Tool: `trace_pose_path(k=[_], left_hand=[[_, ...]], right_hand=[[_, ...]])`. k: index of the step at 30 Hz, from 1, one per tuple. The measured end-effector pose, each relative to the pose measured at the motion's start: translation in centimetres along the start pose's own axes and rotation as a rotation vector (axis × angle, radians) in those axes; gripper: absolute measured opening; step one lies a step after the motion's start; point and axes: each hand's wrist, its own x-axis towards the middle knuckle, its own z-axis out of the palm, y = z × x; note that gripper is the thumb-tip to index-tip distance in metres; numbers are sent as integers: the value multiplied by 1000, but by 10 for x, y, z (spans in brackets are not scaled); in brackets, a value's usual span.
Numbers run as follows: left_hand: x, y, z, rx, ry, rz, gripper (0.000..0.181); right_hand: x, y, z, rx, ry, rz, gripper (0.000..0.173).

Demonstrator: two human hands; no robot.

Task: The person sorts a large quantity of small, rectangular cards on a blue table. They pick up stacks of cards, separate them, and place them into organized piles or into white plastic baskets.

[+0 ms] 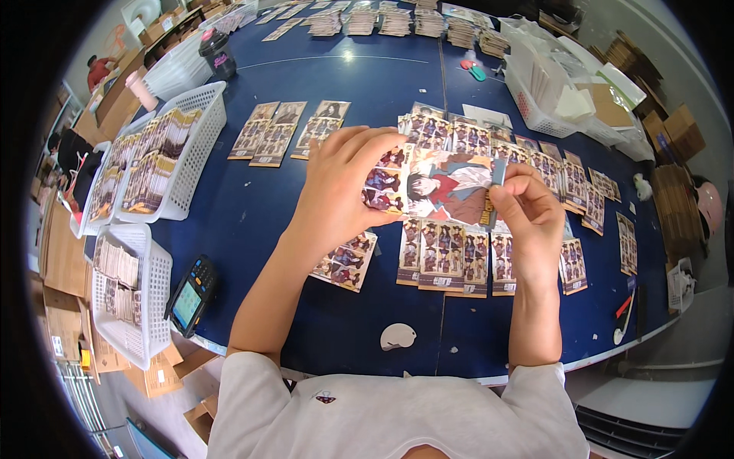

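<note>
My left hand (339, 183) grips the left end of a stack of printed cards (386, 182) with small cartoon figures. Across its right part lies an illustrated card (450, 186) showing a dark-haired figure with a red scarf. My right hand (528, 215) pinches that card's right end, at a grey-blue strip, between thumb and fingers. Below my hands, overlapping printed cards (441, 252) lie on the blue table (344, 327). More printed cards (470, 135) are spread just beyond them. A small pile of cards (347, 263) sits beneath my left wrist, partly hidden.
White plastic baskets (198, 149) full of cards stand at left, beside a handheld scanner (192, 295). Card stacks (375, 23) line the far edge. A white crate (533, 103) stands at right. Near the front lies a white rounded piece (398, 337); a black tumbler (218, 54) stands far left.
</note>
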Motion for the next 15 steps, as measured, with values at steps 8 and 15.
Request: trace_pose_path(k=[8, 15], left_hand=[[0, 2, -2, -25, -18, 30, 82], [-8, 37, 8, -27, -92, -8, 78]], right_hand=[[-1, 10, 7, 47, -105, 69, 10], [-4, 44, 30, 673, -506, 604, 62]])
